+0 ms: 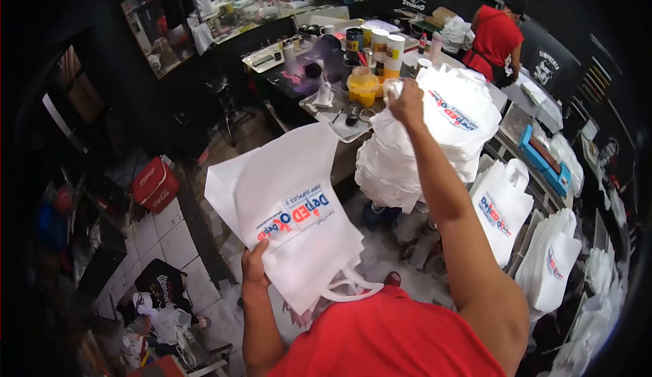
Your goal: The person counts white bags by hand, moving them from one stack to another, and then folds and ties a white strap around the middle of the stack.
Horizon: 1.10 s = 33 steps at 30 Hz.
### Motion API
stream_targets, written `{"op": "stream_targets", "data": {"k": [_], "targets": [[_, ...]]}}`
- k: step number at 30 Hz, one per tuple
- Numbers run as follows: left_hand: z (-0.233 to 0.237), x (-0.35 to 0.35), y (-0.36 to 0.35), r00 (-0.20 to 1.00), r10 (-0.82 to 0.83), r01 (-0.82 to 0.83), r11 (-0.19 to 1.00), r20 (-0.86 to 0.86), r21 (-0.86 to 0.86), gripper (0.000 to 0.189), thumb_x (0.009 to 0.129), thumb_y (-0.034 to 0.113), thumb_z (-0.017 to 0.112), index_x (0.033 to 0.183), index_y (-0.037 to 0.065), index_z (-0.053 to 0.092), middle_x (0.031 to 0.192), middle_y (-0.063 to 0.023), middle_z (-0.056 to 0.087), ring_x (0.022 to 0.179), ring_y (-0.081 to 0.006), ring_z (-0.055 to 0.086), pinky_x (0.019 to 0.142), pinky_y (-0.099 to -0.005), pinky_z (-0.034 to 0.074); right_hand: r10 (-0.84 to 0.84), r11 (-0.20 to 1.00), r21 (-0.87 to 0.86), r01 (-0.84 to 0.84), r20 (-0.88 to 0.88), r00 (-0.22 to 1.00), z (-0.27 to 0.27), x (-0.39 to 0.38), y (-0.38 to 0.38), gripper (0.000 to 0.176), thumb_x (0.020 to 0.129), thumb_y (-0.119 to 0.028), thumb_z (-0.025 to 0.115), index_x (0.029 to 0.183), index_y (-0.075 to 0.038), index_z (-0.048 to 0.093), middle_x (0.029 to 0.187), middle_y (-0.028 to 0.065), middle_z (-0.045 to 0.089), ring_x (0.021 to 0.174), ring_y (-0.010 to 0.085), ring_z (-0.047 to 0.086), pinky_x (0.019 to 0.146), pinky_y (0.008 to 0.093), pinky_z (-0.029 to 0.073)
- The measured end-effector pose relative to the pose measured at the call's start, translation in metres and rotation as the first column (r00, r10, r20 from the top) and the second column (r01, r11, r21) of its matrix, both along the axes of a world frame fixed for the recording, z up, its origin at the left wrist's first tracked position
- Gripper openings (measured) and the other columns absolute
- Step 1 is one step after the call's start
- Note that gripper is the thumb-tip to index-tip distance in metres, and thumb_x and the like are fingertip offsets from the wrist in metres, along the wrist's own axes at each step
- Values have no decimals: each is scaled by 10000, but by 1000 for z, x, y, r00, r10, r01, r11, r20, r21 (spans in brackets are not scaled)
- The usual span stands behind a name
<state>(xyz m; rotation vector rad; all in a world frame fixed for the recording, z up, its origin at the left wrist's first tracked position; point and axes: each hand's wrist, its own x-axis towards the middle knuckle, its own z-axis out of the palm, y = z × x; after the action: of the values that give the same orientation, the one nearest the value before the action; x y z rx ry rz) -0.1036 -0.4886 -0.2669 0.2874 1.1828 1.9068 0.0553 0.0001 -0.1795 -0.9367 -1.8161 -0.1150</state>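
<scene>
White printed tote bags point(305, 255), layered together, hang from my left hand point(256, 265), which is closed on their left edge. The print reads "DepED" in red and blue, upside down to me, and the loop handles point toward my body. My right hand point(407, 104) is closed at the near-left corner of a tall pile of white tote bags point(390, 163). Its fingers pinch the white fabric there, perhaps a handle. The top bag of the pile carries the same red and blue print.
Ink jars point(394, 54) and a yellow tub point(363, 86) crowd the table behind the pile. More printed bags point(499, 207) hang at the right. A person in red point(494, 37) bends at the far right. A red cooler point(155, 183) stands on the tiled floor.
</scene>
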Motion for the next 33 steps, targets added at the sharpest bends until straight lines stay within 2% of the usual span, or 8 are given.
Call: {"op": "stream_targets", "data": {"k": [3,15,19,21,23,28,32,33], "targets": [[-9,-4,-8,1000,3,-3,1000,23,5,469,921,124,558,1344,-72,500,1240,-220,627,1076,-334,670,903,-420,577,85,846,-522,112,339,937,16,23,38,271,845,-287,737,962,-43,726,936,199,723,915,364,696,843,425,544],[-52,-27,-2,959,61,-61,998,277,-10,491,921,174,536,1333,-90,495,1238,-263,621,1090,-384,655,949,-466,558,236,860,-406,-307,-216,947,37,53,2,215,822,-203,717,880,-10,642,965,131,718,873,191,671,784,325,519],[-59,-30,16,966,-53,48,999,252,26,474,939,197,518,1304,-105,506,1205,-271,638,1056,-376,673,942,-455,562,757,278,-510,-814,-406,513,64,49,-164,550,777,-81,581,1321,-5,616,1077,64,683,945,95,612,866,255,475],[-38,-19,28,967,-96,96,995,237,13,437,944,203,524,1280,-74,546,1169,-241,660,1015,-339,691,920,-433,567,778,-161,-688,-708,-529,338,36,44,-218,532,721,-61,568,1242,15,646,1369,155,615,1095,212,614,983,341,461],[-28,-11,36,970,-155,140,986,185,87,443,947,207,528,1297,-65,543,1187,-226,657,1051,-320,678,936,-427,554,960,-202,-684,-701,-279,-4,16,28,-262,380,690,-62,593,1058,7,661,1440,191,552,1342,287,511,1081,358,385],[32,23,32,995,-54,37,983,88,178,475,949,205,592,1336,-59,515,1229,-196,639,1063,-289,664,902,-398,558,987,-161,-794,-587,-130,-95,7,20,-300,181,736,-99,629,705,-46,459,1443,94,566,1460,327,368,1151,733,88],[-6,14,26,997,-39,43,997,-69,58,462,919,78,588,1348,-62,492,1230,-185,629,1039,-276,670,883,-363,566,859,-505,-789,-349,-500,-113,27,21,-247,278,886,-264,731,1012,-18,703,1067,112,715,972,182,666,880,339,520],[2,16,25,990,26,-14,996,-136,85,446,879,91,552,1296,-66,549,1165,-183,660,990,-277,686,855,-370,573,965,-95,-865,-493,-201,168,35,22,-215,257,905,-213,710,1050,-1,695,981,90,693,934,178,654,818,330,529]]}}
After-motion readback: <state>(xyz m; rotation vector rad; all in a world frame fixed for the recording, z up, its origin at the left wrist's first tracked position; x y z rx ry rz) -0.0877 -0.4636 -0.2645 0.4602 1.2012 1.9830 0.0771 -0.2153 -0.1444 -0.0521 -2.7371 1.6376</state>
